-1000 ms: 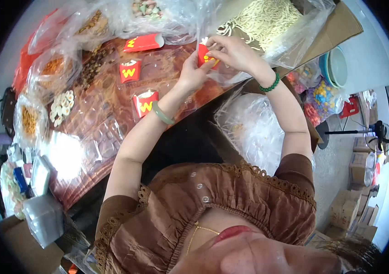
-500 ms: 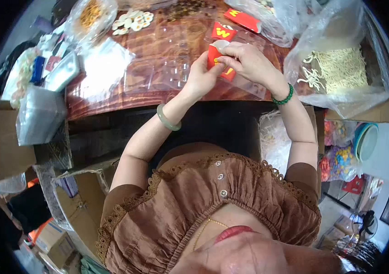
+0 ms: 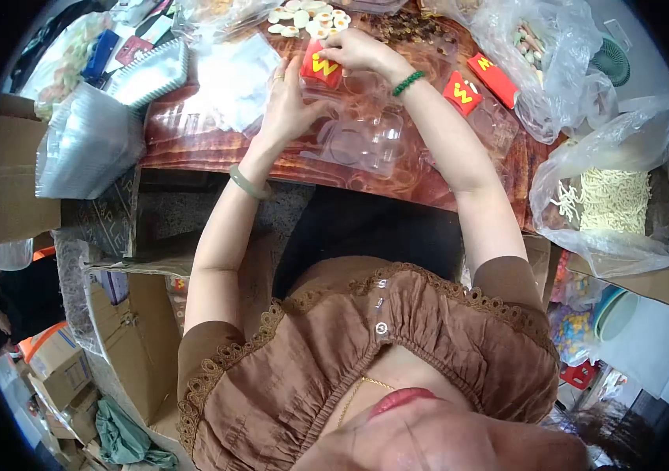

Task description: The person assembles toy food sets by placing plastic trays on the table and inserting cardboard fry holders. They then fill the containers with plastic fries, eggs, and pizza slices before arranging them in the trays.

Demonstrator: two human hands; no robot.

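Note:
A small red fries carton with a yellow "M" (image 3: 322, 69) stands near the far side of the table. My right hand (image 3: 362, 55) has its fingers bent at the carton's upper right edge, pinching it. Beside its left edge is my left hand (image 3: 287, 106), fingers stretched out and thumb spread wide. Clear plastic trays (image 3: 362, 145) lie on the table just below the carton. Close behind my right hand are several white egg-like pieces with orange centres (image 3: 333, 22).
Another red carton (image 3: 461, 93) and a long red one (image 3: 493, 80) lie to the right. Plastic bags (image 3: 539, 63) fill the far right, near an open box of pale noodle-like strands (image 3: 615, 200). Stacked clear trays (image 3: 87, 145) and white sheets (image 3: 232, 82) are at left.
Both hands have moved left and farther across the table with the red carton. My left hand has loosened from the carton and spread its fingers. The view has shifted as well.

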